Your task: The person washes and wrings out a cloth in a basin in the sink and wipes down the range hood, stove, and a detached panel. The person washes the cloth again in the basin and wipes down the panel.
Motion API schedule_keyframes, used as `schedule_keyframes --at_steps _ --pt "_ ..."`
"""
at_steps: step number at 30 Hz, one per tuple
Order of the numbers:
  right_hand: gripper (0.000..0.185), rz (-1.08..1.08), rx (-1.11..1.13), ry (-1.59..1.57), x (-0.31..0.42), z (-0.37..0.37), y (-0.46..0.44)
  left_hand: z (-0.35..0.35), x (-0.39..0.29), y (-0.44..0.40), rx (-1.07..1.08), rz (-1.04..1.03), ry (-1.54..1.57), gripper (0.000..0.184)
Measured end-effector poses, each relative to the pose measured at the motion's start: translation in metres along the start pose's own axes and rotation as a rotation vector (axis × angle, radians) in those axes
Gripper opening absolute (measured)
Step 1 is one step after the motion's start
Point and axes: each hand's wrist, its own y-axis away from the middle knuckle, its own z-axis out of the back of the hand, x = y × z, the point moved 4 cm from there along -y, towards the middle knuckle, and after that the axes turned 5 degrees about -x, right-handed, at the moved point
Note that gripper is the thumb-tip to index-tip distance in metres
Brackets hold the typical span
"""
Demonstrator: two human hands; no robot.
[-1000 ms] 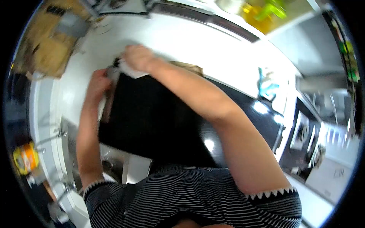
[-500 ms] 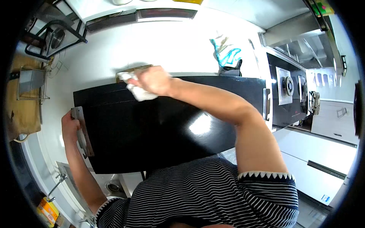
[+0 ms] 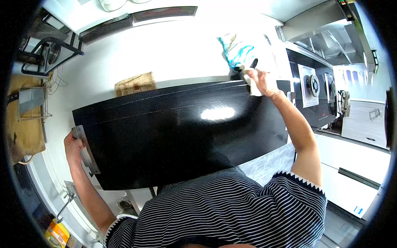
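A long, glossy black panel point(image 3: 165, 140) lies across the front of my body, with faint streaks along its far side. My left hand point(image 3: 74, 149) is closed around the metal bracket point(image 3: 87, 151) on the panel's left end. At the far right edge of the panel, my right hand point(image 3: 264, 82) presses a crumpled white cloth point(image 3: 255, 89) against the surface. Just left of that hand sits a small black object point(image 3: 236, 74), partly hidden. Behind it lies a white and blue plastic bag point(image 3: 237, 49).
A brown paper packet point(image 3: 135, 84) rests behind the panel on the white counter point(image 3: 173, 53). To the right is a black gas stove point(image 3: 312, 84). On the left stand a wire rack point(image 3: 35, 103) and a wooden board point(image 3: 25, 136). A sink drain point(image 3: 124, 202) shows below the panel.
My right hand has swept the cloth from the far left edge to the far right, uncovering the brown packet. My left hand stays on the bracket. The view has shifted slightly.
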Motion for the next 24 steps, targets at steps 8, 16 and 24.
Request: schedule_keyframes --at_steps 8,16,24 --pt "0.055 -0.209 -0.074 0.232 -0.132 0.005 -0.011 0.004 0.030 -0.017 0.038 0.064 0.051 0.040" --pt "0.059 -0.870 -0.672 -0.138 -0.163 0.044 -0.010 -0.010 0.014 -0.021 -0.007 0.024 0.006 0.041" --pt "0.033 -0.524 -0.560 0.067 -0.184 0.017 0.055 -0.024 0.022 -0.038 0.004 0.123 -0.089 0.035"
